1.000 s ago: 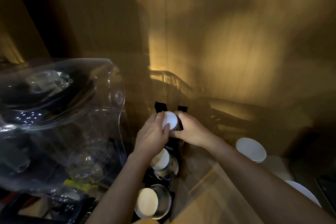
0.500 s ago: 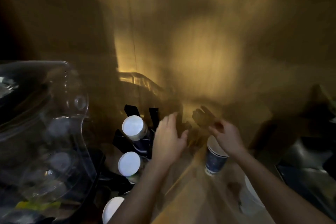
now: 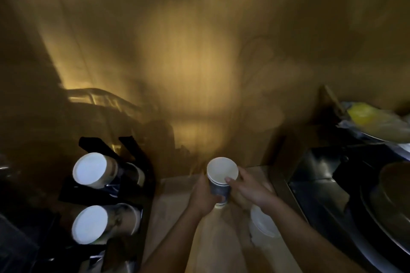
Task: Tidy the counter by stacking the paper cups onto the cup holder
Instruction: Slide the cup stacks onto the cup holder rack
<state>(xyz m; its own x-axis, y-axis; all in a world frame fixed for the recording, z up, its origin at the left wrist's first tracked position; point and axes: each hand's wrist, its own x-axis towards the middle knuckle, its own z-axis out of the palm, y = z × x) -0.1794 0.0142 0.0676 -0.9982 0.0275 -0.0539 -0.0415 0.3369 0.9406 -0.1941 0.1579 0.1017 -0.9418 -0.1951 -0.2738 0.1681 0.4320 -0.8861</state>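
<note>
Already loaded: two stacks of white-bottomed paper cups (image 3: pixel 89 171) lying in black cup holder (image 3: pixel 144 175). Now gripped by left hand (image 3: pixel 203 195) and right hand (image 3: pixel 250 189), fingers closed around: nested blue paper cups (image 3: pixel 219 184) above wooden counter (image 3: pixel 173 206). Left to stack: white cup (image 3: pixel 261 221) beside.

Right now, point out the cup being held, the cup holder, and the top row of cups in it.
held cup (image 3: pixel 218 188): head view, dark side wall.
cup holder (image 3: pixel 148 175): head view, black frame edge.
top row of cups (image 3: pixel 89 169): head view, white end disc.
</note>
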